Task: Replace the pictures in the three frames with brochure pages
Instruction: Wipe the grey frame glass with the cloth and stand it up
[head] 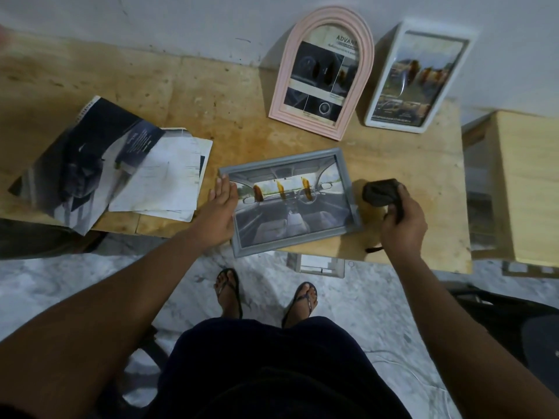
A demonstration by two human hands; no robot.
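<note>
We see the grey frame [278,160] lying flat and face up at the near edge of the table [211,101], between our two hands. Its long axis runs left to right, with the right end turned slightly away from us. Its near left corner hangs over the table edge. The page inside shows a car interior and reads upright from where we stand.

Our left hand [219,211] is released: its fingers are straight and lie against the frame's left short side. Our right hand [402,219] is just right of the frame, with its fingers curled round a dark cloth [379,192].

Behind, the pink frame [279,83] leans on the wall with its long axis upright and its arch at the top. It holds a page with dark car photos. To its right, the white frame [393,125] also stands on end against the wall, its top tipped to the right.

To the left, well apart from the frames, the brochure [87,164] lies open. It is creased and overlaps some loose sheets [169,176]. A wooden box [526,182] stands beside the table on the right.
</note>
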